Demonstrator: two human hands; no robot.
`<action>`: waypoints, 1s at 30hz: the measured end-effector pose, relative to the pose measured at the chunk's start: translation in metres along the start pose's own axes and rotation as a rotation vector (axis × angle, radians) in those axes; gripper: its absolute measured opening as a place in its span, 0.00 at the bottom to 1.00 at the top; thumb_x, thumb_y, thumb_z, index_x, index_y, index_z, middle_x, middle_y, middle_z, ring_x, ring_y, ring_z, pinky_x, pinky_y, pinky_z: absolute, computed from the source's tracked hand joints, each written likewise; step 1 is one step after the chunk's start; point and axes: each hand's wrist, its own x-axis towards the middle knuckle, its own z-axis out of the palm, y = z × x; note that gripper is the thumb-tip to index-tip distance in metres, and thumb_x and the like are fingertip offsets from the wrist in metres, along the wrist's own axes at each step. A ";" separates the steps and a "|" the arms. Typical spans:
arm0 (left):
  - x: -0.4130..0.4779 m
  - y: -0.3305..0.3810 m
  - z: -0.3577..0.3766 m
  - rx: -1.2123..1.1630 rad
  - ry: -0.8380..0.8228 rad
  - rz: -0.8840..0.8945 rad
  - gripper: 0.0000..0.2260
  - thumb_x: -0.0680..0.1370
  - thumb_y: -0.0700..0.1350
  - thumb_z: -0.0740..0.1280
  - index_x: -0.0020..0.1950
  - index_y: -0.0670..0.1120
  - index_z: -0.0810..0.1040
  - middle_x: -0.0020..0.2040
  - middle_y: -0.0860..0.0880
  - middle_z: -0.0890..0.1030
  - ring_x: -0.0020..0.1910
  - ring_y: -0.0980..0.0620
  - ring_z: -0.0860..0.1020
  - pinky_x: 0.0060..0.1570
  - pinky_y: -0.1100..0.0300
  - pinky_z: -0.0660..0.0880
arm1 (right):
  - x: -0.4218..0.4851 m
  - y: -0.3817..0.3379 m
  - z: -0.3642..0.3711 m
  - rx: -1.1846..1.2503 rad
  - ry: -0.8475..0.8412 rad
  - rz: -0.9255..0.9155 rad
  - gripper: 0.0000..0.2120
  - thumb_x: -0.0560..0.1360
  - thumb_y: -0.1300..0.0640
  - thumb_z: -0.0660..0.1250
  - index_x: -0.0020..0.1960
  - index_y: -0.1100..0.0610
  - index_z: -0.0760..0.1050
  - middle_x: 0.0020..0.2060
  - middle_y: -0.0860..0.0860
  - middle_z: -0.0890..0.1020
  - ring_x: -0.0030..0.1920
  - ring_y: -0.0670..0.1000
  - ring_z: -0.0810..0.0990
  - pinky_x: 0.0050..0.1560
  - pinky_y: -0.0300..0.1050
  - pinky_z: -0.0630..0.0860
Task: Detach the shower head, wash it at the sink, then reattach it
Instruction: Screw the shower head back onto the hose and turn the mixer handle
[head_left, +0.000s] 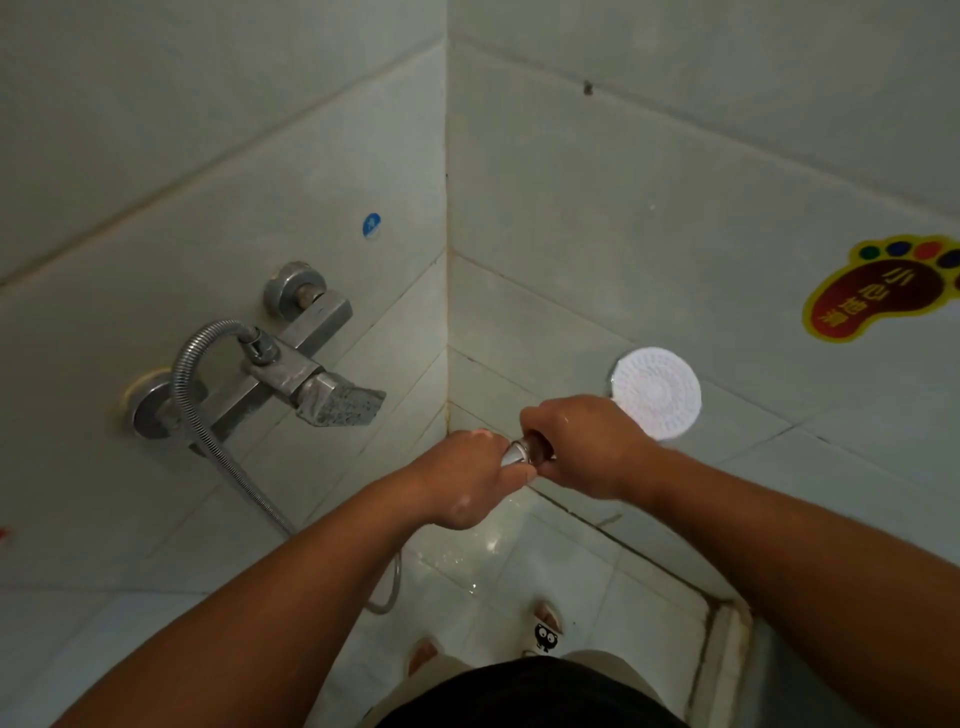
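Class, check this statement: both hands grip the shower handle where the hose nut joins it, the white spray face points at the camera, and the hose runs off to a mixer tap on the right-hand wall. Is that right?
One detail is wrong. In the head view the hose runs to the mixer tap on the left-hand wall, not the right. The rest holds: left hand and right hand grip the handle at the hose nut, and the shower head shows its white spray face to the camera.

On my feed, a blue round sticker (371, 225) sits on the white tiled wall (156, 156) at about eleven o'clock from centre. A foot-shaped warning sticker (878, 288), red with a yellow border and coloured toes, is stuck on the adjoining wall at three o'clock. I see dark grime along the corner grout line (447, 312) between the two walls. At six o'clock, wet white floor tiles (519, 561) shine, and two slippers (548, 626) stand there, one bearing a black cartoon face. A small dark mark (588, 88) spots the wall at one o'clock.
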 end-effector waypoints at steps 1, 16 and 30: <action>-0.001 -0.002 -0.001 -0.048 0.010 -0.001 0.16 0.83 0.56 0.59 0.46 0.45 0.75 0.40 0.47 0.78 0.41 0.46 0.77 0.39 0.55 0.69 | -0.006 0.000 0.012 -0.041 0.177 -0.045 0.06 0.72 0.51 0.62 0.42 0.53 0.73 0.34 0.50 0.78 0.34 0.55 0.77 0.37 0.48 0.72; -0.005 0.004 -0.002 -0.106 -0.030 -0.006 0.17 0.84 0.55 0.57 0.43 0.45 0.73 0.36 0.49 0.74 0.39 0.46 0.76 0.39 0.55 0.68 | -0.017 0.003 0.023 -0.063 0.185 -0.031 0.06 0.74 0.50 0.63 0.44 0.52 0.75 0.36 0.49 0.77 0.36 0.53 0.76 0.40 0.50 0.73; -0.008 0.012 -0.005 -0.062 -0.060 -0.007 0.16 0.84 0.57 0.58 0.49 0.45 0.72 0.41 0.47 0.75 0.43 0.46 0.77 0.43 0.55 0.70 | -0.020 0.010 0.021 -0.058 0.279 -0.114 0.07 0.74 0.50 0.60 0.43 0.52 0.74 0.33 0.49 0.76 0.32 0.53 0.75 0.32 0.46 0.68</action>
